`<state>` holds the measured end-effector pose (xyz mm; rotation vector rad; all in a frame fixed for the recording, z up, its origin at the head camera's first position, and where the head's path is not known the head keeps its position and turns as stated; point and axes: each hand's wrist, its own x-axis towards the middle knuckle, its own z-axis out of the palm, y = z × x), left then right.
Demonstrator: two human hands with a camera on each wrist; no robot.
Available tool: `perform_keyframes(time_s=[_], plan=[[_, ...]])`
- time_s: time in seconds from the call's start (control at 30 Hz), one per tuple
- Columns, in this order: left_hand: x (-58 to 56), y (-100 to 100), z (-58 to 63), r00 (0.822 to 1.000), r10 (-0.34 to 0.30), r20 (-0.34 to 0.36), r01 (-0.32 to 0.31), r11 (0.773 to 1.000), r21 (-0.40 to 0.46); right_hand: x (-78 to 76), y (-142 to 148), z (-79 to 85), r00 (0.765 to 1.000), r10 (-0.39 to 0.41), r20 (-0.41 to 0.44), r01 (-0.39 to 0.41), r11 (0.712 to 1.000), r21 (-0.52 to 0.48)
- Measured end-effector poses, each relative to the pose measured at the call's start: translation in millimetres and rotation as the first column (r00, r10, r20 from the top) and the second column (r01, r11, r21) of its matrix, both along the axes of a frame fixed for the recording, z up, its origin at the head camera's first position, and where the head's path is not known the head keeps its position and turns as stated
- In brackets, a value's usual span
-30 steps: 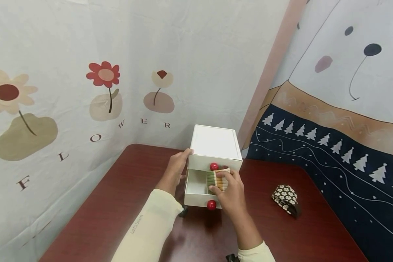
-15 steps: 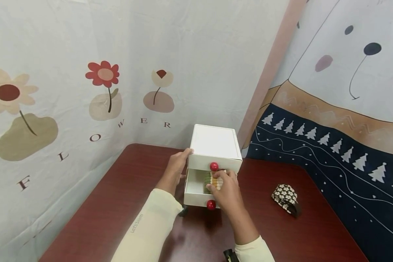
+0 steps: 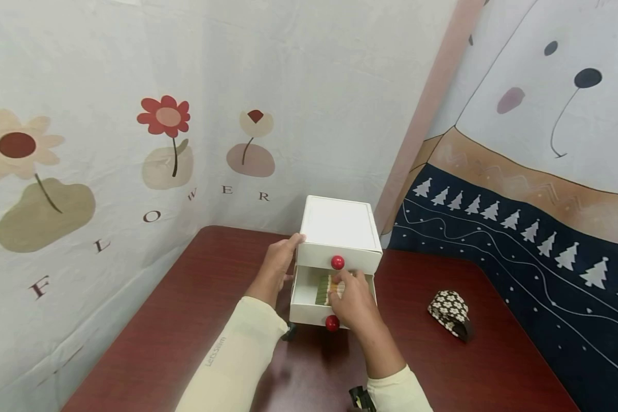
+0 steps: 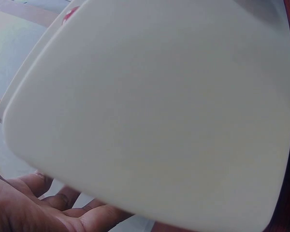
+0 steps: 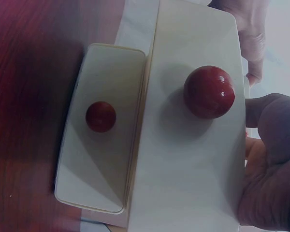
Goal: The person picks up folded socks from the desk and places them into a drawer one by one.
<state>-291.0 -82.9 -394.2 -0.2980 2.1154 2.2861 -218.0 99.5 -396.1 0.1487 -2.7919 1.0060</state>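
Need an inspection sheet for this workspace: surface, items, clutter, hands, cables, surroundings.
Surface: reddish-brown table, glossy.
Items: white drawer box on the table, with an open drawer under its top drawer; green-and-yellow striped item inside the open drawer, partly hidden.
Clutter: black-and-white floral item right of the box, type unclear.
Hands: left hand holds the box's left side; right hand grips the striped item.
Cables: nothing seen.
Surroundings: white backdrop with printed flowers; tree-print backdrop at right.

A reddish-brown desk (image 3: 195, 280) carries a white two-drawer box (image 3: 340, 223) — and, well apart to its right, a small flower-patterned item (image 3: 447, 309).
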Motion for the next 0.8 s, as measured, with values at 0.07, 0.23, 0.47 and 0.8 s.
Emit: perform_keyframes(time_s=[0.07,0.23,0.47,0.8], plan=[[0.1,0,-0.2,1.000,-0.004,-0.002,0.004,1.000,0.005,-1.4,0,1.4,0.999,0.002,0.034,-0.002,1.000,0.018],[0.0,1,-0.4,1.000,-0.004,0.000,0.004,1.000,0.003,-4.5,-1,4.4,0.996,0.011,0.084,-0.017,0.997,0.069],[-0.5,1,-0.2,1.000,-0.002,0.008,0.002,1.000,-0.007,-4.7,0,4.2,0.994,0.011,0.105,-0.024,0.992,0.125],[-0.4,1,-0.9,1.000,-0.003,0.006,0.003,1.000,-0.008,13.4,4,8.5,0.996,-0.057,0.064,0.047,0.988,0.145]])
